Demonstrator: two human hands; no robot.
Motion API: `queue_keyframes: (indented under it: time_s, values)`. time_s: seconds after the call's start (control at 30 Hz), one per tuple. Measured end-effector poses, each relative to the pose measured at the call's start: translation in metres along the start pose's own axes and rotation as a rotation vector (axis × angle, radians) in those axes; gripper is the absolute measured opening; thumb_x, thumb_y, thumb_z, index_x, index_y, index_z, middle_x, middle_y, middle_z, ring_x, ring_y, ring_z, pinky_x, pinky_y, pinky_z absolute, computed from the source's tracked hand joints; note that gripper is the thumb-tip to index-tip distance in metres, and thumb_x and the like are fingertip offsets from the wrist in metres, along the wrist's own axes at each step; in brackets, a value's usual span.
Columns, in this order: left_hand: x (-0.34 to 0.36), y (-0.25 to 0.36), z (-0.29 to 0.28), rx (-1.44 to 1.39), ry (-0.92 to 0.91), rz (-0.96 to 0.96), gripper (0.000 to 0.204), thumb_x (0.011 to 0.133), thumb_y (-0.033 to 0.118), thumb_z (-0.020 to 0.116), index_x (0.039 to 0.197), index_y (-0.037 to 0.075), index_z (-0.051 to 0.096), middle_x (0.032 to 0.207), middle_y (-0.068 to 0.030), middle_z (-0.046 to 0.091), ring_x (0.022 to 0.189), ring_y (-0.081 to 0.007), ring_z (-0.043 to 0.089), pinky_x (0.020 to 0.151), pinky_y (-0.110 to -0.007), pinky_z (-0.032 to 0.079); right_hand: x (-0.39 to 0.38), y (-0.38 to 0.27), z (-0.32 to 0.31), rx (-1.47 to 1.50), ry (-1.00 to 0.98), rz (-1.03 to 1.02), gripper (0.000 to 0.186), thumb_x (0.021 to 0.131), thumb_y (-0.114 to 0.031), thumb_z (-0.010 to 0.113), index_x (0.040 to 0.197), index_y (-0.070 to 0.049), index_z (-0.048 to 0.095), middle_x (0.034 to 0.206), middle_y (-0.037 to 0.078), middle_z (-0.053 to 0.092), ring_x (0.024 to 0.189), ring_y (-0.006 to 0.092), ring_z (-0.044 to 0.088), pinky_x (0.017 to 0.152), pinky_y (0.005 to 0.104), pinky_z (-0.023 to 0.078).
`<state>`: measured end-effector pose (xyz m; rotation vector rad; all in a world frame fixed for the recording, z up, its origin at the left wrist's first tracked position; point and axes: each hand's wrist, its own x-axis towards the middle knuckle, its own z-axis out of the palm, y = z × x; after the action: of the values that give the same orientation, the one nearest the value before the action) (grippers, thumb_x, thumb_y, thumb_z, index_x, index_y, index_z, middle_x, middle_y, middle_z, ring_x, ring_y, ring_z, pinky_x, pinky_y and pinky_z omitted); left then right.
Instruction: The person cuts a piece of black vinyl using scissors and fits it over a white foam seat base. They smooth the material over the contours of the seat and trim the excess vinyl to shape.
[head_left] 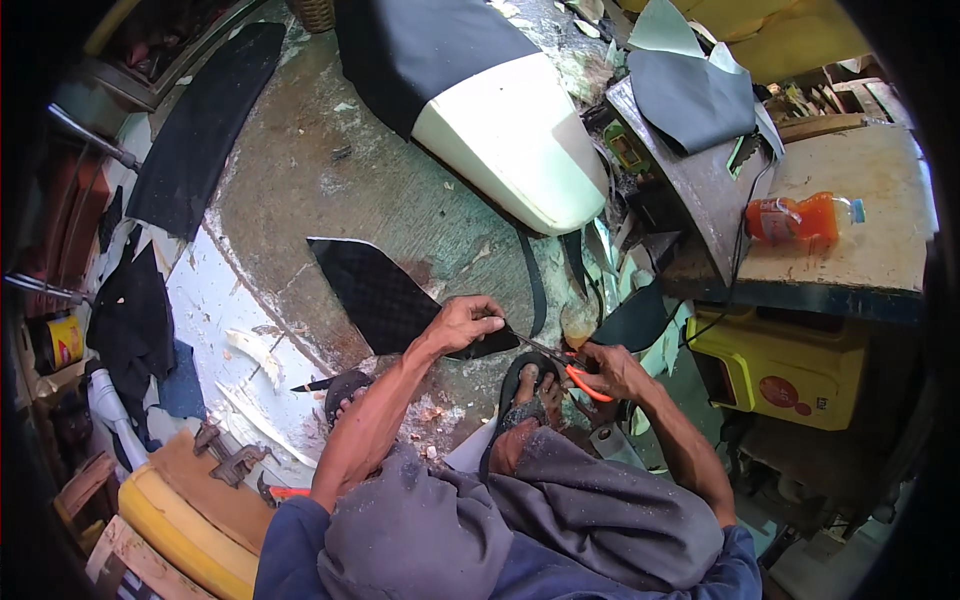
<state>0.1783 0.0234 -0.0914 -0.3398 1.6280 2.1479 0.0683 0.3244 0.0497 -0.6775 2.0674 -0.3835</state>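
Note:
My left hand [466, 324] pinches the edge of a dark, flat piece of material [375, 292] with a pointed far end, which looks like black upholstery fabric or vinyl. It hangs low over the concrete floor in front of my feet. My right hand [614, 373] grips a pair of scissors [588, 385] with orange handles. Their dark blades reach left toward the near right edge of the material, close to my left fingertips. Whether the blades are on the material or just beside it, I cannot tell. My fingers partly hide that edge.
Ahead is a long seat-like form [515, 140], pale foam partly under black covering. Orange drink fills a bottle [800, 219] lying on the wooden bench [860, 270] at right, above a yellow container [775, 370]. A black panel [210, 130] lies far left; a clamp [232, 455] rests near left.

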Motion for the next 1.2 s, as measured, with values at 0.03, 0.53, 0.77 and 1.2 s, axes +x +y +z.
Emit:
queue_keyframes:
  time_s: [0.03, 0.53, 0.77, 1.2]
  values:
    - [0.0, 0.0, 0.001, -0.031, 0.004, 0.006, 0.021, 0.093, 0.018, 0.074, 0.108, 0.004, 0.07, 0.08, 0.0007, 0.064, 0.067, -0.0071, 0.053, 0.059, -0.026, 0.042, -0.001, -0.002, -0.003, 0.006, -0.011, 0.021, 0.054, 0.086, -0.045, 0.08, 0.108, 0.001, 0.067, 0.076, 0.019, 0.068, 0.067, 0.0291, 0.067, 0.062, 0.0414, 0.05]
    - [-0.008, -0.001, 0.013, -0.083, 0.164, 0.076, 0.074, 0.086, 0.011, 0.079, 0.143, 0.0, 0.034, 0.101, -0.0117, 0.072, 0.096, -0.017, 0.064, 0.089, -0.035, 0.048, 0.03, -0.04, -0.01, 0.03, -0.043, 0.007, 0.063, 0.081, -0.057, 0.08, 0.11, -0.002, 0.068, 0.081, 0.017, 0.07, 0.073, 0.0319, 0.069, 0.068, 0.0438, 0.052]
    - [-0.004, -0.014, 0.019, -0.133, 0.233, 0.074, 0.075, 0.086, 0.01, 0.08, 0.14, 0.0, 0.029, 0.099, -0.0111, 0.072, 0.094, -0.0172, 0.064, 0.09, -0.036, 0.048, 0.034, -0.026, 0.003, -0.073, 0.002, -0.047, 0.058, 0.085, -0.052, 0.078, 0.111, -0.002, 0.067, 0.083, 0.019, 0.07, 0.077, 0.0374, 0.07, 0.068, 0.0463, 0.051]
    - [-0.004, -0.015, 0.024, -0.164, 0.281, 0.075, 0.073, 0.084, 0.006, 0.081, 0.136, -0.002, 0.03, 0.098, -0.0133, 0.067, 0.092, -0.0173, 0.064, 0.084, -0.032, 0.051, 0.034, -0.019, 0.007, -0.025, -0.012, -0.062, 0.057, 0.087, -0.052, 0.077, 0.116, -0.003, 0.065, 0.079, 0.018, 0.068, 0.071, 0.0355, 0.067, 0.063, 0.0453, 0.049]
